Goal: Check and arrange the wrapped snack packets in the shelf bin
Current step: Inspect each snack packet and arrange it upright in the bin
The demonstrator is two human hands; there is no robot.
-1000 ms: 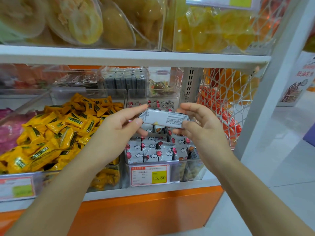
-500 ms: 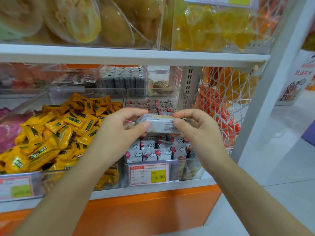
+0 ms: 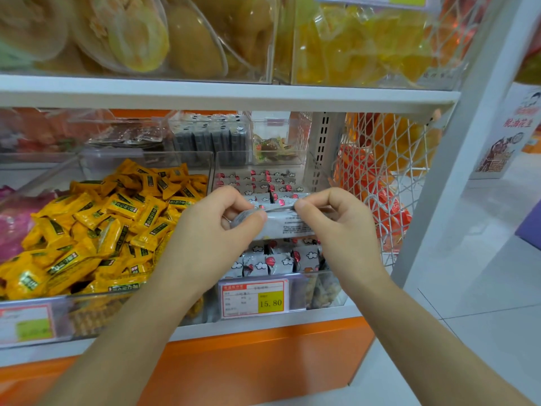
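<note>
A white shelf board (image 3: 222, 96) crossed the upper third of the frame, with clear tubs of yellow dried fruit (image 3: 366, 45) standing on it. Below ran the lower tier, fronted by an orange base panel (image 3: 248, 356) at the bottom centre. To the right rose a slanted white post (image 3: 456, 171), and beyond it lay a pale tiled floor (image 3: 483, 273), with a printed poster (image 3: 509, 136) at the right edge. A white wire mesh basket (image 3: 389, 177) with orange bags inside it sat at centre right. At left centre a heap of yellow packets (image 3: 102, 230) filled one clear compartment.

In the middle of the frame stood the clear bin (image 3: 322, 291), with a price tag (image 3: 254, 298) reading 15.80 on its front wall. Rows of grey-white wrapped packets (image 3: 278, 262) with cloud and red marks stood inside it. Just above those rows both hands held one snack packet (image 3: 281, 225) — its long axis ran left to right across the frame, near level, with its small-print side turned toward the camera. The left hand (image 3: 210, 230) grasped the left end, thumb in front and fingers curled behind. The right hand (image 3: 339, 227) pinched the right end, fingers curled over the upper edge. Whether the packet touched the ones beneath could not be told.
</note>
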